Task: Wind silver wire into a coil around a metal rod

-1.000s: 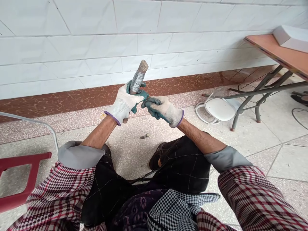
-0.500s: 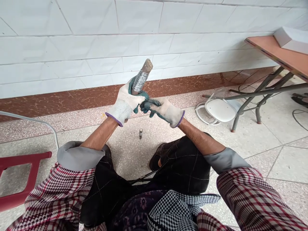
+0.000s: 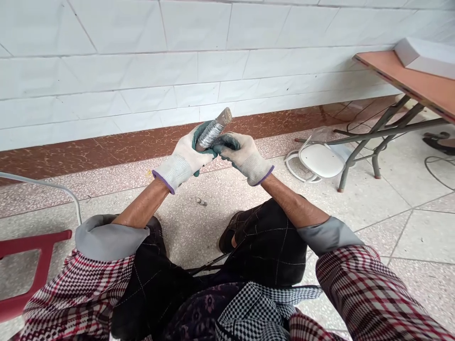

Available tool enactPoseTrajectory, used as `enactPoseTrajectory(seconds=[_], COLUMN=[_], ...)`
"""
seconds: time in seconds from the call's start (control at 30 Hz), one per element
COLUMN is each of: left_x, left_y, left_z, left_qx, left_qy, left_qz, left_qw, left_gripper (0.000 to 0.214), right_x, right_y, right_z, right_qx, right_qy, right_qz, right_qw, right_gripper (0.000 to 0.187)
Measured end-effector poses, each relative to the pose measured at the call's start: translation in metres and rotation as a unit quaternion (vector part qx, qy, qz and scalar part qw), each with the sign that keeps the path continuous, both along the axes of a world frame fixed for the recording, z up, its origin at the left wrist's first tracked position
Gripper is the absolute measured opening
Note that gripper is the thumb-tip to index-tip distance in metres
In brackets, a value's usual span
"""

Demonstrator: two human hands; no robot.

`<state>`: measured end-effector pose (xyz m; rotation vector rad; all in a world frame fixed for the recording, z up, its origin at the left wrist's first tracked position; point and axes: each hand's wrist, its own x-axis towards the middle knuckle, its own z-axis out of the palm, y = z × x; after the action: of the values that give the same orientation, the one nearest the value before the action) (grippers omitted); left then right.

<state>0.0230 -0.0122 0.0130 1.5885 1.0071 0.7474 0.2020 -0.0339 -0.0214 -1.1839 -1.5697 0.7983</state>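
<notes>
My left hand point(image 3: 183, 158), in a white knit glove with a green palm, is shut around a short rod. The rod's rough brown end point(image 3: 224, 116) sticks out up and to the right. Silver wire point(image 3: 210, 134) is wound tightly around it just above my left fingers. My right hand point(image 3: 243, 158), in a matching glove, pinches against the lower end of the coil. The strand between its fingers is too thin to see clearly.
A small metal piece point(image 3: 201, 201) lies on the speckled floor below my hands. To the right stand a folding table point(image 3: 401, 78) holding a white box point(image 3: 426, 58) and a white seat point(image 3: 322, 160). A red stool point(image 3: 31, 255) and grey cable point(image 3: 42, 177) are at left.
The rod has tilted from nearly upright toward the right and dropped lower. My hands have drawn closer together. The small metal piece on the floor has gone from standing to lying.
</notes>
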Motion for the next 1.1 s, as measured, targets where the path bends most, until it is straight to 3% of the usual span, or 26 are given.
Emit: enactPoseTrajectory(seconds=[0.13, 0.27, 0.37, 0.47, 0.57, 0.67, 0.73, 0.97, 1.1], left_x=[0.003, 0.007, 0.003, -0.003, -0.005, -0.002, 0.000, 0.006, 0.009], left_y=[-0.006, -0.009, -0.010, -0.013, -0.015, -0.014, -0.010, 0.008, 0.007], left_z=[0.002, 0.006, 0.011, 0.016, 0.020, 0.019, 0.013, -0.015, -0.019], left_qx=[0.007, -0.024, -0.071, -0.105, -0.103, -0.069, -0.032, 0.156, 0.192], left_qy=[-0.003, -0.024, -0.053, -0.068, -0.057, -0.033, -0.006, 0.078, 0.155], left_qz=[0.025, 0.046, 0.012, -0.056, -0.061, -0.004, 0.030, 0.062, 0.048], left_qw=[1.000, 0.998, 0.996, 0.991, 0.991, 0.997, 0.999, 0.983, 0.968], left_gripper=[0.059, 0.062, 0.075, 0.083, 0.086, 0.081, 0.074, 0.073, 0.074], right_x=[-0.001, 0.000, 0.007, 0.019, 0.025, 0.018, 0.009, -0.014, -0.012], right_y=[0.001, 0.000, 0.000, 0.002, -0.001, -0.010, -0.015, -0.010, -0.003], right_z=[-0.001, 0.002, 0.010, 0.018, 0.019, 0.014, 0.009, -0.006, -0.012], right_qx=[0.058, 0.039, 0.042, 0.086, 0.080, -0.003, -0.031, -0.011, -0.004], right_qy=[-0.054, -0.045, -0.089, -0.149, -0.094, 0.010, 0.029, 0.028, -0.013], right_qz=[-0.026, -0.014, 0.000, -0.037, -0.086, -0.052, -0.025, -0.056, -0.110], right_qw=[0.996, 0.998, 0.995, 0.984, 0.989, 0.999, 0.999, 0.998, 0.994], right_gripper=[0.004, 0.008, 0.007, 0.004, 0.003, 0.010, 0.014, 0.017, 0.030])
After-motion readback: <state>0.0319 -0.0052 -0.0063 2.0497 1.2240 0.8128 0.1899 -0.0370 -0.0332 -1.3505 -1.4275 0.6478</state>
